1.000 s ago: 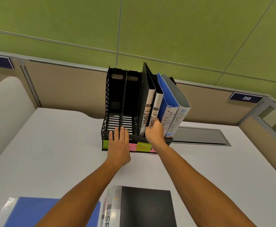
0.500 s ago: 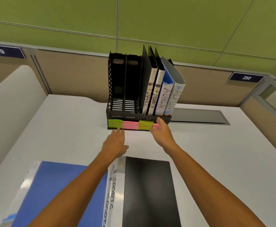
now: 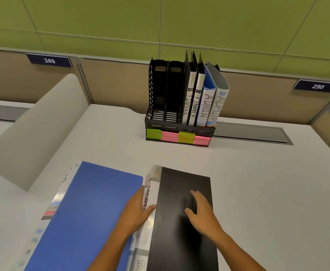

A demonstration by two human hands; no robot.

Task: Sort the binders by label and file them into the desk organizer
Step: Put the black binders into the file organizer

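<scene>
While both hands reach forward, relaxed left point(image 3: 135, 210) and right point(image 3: 200, 211) touch the black binder point(image 3: 181, 241).

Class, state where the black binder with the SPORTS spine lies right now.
In the head view, the black SPORTS binder lies flat on the desk, near and centre, right of the blue binder, under both hands.

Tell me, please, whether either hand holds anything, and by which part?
Neither grips yet: the left hand touches the black binder at its spine, and the right hand rests on its cover.
</scene>
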